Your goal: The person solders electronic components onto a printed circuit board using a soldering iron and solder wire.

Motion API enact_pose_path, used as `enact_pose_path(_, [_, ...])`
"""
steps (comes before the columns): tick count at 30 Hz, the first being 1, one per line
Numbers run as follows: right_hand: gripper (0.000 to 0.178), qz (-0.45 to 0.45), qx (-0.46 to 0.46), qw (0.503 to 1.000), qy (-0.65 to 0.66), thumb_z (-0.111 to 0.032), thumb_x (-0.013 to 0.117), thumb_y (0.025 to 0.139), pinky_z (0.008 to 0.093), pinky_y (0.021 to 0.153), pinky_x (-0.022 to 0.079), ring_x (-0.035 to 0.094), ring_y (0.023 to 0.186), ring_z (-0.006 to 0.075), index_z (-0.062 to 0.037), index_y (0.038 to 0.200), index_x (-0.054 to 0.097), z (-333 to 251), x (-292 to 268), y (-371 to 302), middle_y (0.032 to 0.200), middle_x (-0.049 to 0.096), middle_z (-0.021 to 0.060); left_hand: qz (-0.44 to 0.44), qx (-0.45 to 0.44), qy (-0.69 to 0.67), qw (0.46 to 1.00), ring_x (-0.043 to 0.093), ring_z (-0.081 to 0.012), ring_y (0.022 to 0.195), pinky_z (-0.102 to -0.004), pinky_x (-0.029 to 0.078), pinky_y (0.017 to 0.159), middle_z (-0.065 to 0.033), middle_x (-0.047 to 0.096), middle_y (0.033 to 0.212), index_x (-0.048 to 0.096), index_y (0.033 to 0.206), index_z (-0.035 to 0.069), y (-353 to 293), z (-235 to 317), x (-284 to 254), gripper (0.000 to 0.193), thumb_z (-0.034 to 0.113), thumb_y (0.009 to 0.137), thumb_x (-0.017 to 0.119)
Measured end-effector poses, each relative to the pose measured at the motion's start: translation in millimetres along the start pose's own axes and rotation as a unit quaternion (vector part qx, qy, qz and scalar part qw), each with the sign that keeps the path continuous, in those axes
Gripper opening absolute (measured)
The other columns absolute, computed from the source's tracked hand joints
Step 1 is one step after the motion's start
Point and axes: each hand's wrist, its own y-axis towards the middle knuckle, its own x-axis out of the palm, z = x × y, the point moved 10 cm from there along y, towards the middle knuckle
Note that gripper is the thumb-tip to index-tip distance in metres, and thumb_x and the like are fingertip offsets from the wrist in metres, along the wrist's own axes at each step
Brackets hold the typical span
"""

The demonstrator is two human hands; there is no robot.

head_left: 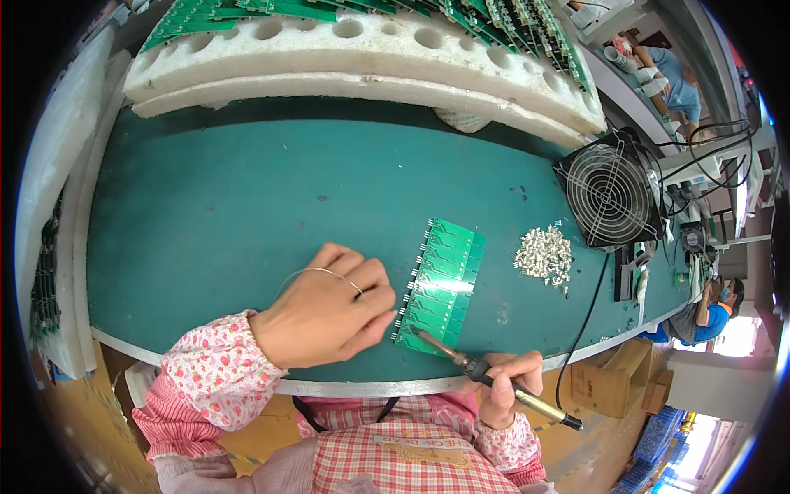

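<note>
Place: an electronics assembly workshop.
Bench: a green work mat (247, 189) is laid out.
Behind the mat: green circuit boards (527, 25) are racked in white foam trays (362, 49).
Right of the mat: a cooling fan (611, 191) is stood; other workers (712, 309) are seated beyond.

Bright, even light fills the middle of the frame, and the flat teal-green work mat (247, 206) reads clean with no harsh glare. Soft, short shadows sit under the left hand (325, 313) and along the green rectangular circuit-board panel (440, 284), so the light falls from above. At the lower right of the frame daylight blows out to white. The long white foam racks (362, 62) across the top look slightly washed. The fisheye bends the mat's metal edge into a curve, and black vignette closes every corner. The centre is sharp; the rim smears, and the small pile of silvery metal parts (545, 255) blurs into sparkle.
</note>
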Motion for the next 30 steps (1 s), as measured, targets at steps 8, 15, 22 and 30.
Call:
enact_pose_path(8, [0.014,-0.004,-0.054,0.998,-0.009,-0.009,0.058,0.091,0.0282,0.044,0.047,0.058,0.047,0.017,0.0026,0.095,0.052,-15,-2,3,0.067,0.057,0.0115,0.035,0.002,0.112,0.993,0.056,-0.0204,0.083,-0.0457,0.04,0.089,-0.0036,0.057,0.086,0.057,0.081,0.011,-13,40,-11,0.014,0.017,0.074,0.067])
enact_pose_path(15, [0.034,-0.188,-0.196,0.927,-0.258,-0.01,0.082,0.062,0.028,0.046,0.037,0.045,0.054,0.0147,-0.0172,0.094,0.072,-42,53,-4,0.071,0.035,0.0002,0.096,0.001,0.078,0.992,0.059,-0.0189,0.083,-0.0532,0.035,0.095,0.0025,0.058,0.084,0.055,0.079,0.014,-33,89,17,0.019,0.021,0.072,0.071])
enact_pose_path(22, [0.027,-0.071,-0.156,0.971,-0.169,0.0,0.074,0.077,0.0298,0.049,0.042,0.05,0.056,0.0164,-0.0047,0.102,0.063,-38,16,13,0.079,0.054,0.0055,0.15,-0.133,0.011,0.98,0.06,-0.0201,0.08,-0.0523,0.032,0.097,-0.0011,0.059,0.074,0.054,0.075,0.011,-56,52,-5,0.016,0.008,0.076,0.07])
enact_pose_path(30, [0.021,0.038,0.044,0.993,0.101,-0.012,0.058,0.094,0.0272,0.045,0.046,0.052,0.047,0.0137,-0.002,0.098,0.04,10,-4,-7,0.073,0.056,0.0129,0.179,-0.21,0.011,0.961,0.056,-0.0219,0.074,-0.0433,0.038,0.09,-0.0022,0.059,0.08,0.054,0.075,0.008,-55,30,-3,0.014,0.005,0.078,0.068])
